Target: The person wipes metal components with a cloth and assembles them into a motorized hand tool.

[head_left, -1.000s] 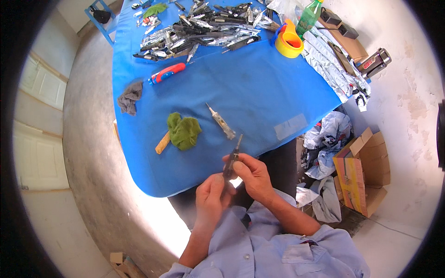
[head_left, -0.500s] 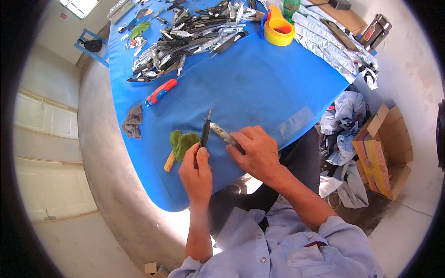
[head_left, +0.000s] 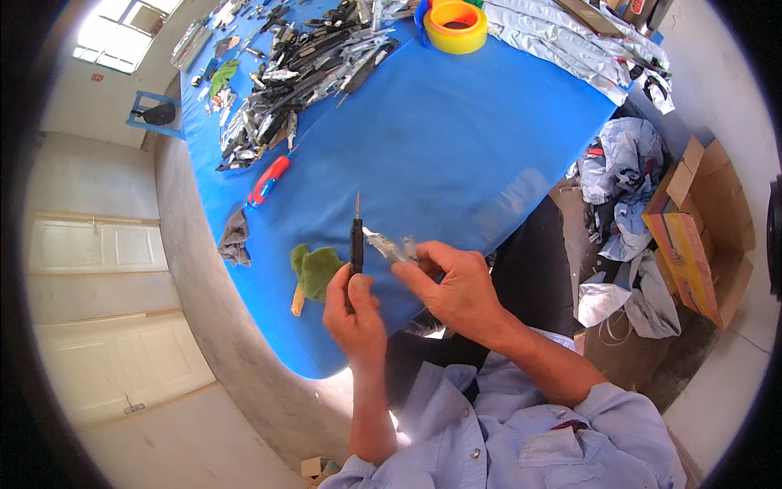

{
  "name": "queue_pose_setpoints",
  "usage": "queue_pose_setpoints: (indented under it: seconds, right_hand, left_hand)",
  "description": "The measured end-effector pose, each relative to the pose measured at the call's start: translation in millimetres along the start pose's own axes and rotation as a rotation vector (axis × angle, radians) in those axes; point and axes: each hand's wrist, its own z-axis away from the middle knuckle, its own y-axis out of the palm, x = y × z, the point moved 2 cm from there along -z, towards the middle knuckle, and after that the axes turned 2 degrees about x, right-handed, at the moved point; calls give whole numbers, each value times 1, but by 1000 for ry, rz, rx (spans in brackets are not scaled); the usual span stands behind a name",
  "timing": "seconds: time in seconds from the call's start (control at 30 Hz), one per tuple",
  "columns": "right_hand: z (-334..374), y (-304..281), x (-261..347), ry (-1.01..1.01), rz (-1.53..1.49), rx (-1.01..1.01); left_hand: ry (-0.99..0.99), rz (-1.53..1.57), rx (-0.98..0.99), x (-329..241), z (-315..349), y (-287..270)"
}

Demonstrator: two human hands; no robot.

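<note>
My left hand (head_left: 355, 314) is closed around the lower end of a slim black rod-shaped piece (head_left: 357, 244), which stands upright with a thin metal pin at its top. Just to its right, my right hand (head_left: 460, 285) pinches a narrow silvery-white piece (head_left: 387, 245) that looks partly wrapped in clear plastic. Its far end points at the black piece, with a small gap seeming to lie between them. Left of my left hand, a green cloth (head_left: 318, 271) lies on the blue-covered table (head_left: 440, 130), on top of a yellowish stick (head_left: 297, 301).
A heap of black and silver slim pieces (head_left: 309, 69) covers the far left. Nearer lie a red-and-blue handled tool (head_left: 267, 181) and a grey cloth (head_left: 235, 238). Yellow tape rolls (head_left: 456, 41) and silver sheeting (head_left: 562, 49) sit far right. An open cardboard box (head_left: 700, 236) stands beside the table.
My view has shifted. The black piece has turned more upright in my left hand. In my right hand the silvery piece has tilted, and loose clear plastic now shows beside my fingers.
</note>
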Motion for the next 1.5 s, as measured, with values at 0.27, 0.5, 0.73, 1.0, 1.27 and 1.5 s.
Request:
queue_pose_setpoints:
  seconds: [0.27, 0.5, 0.73, 1.0, 1.27, 1.5]
  right_hand:
    - [2, -9, 0, 0, -35, 4]
    - [3, -7, -3, 4, -83, 10]
    - [3, -4, -4, 32, -90, 39]
    - [3, -1, -6, 47, -156, 72]
    - [14, -1, -18, 63, -230, 126]
    - [24, -15, -20, -107, -6, 63]
  left_hand:
    - [103, -120, 34, -11, 4, 7]
    - [188, -197, 24, -2, 5, 7]
    - [254, -223, 25, -2, 5, 6]
    - [279, -245, 9, -1, 4, 1]
    - [384, -297, -60, -12, -8, -3]
    - [398, -401, -88, -36, -19, -9]
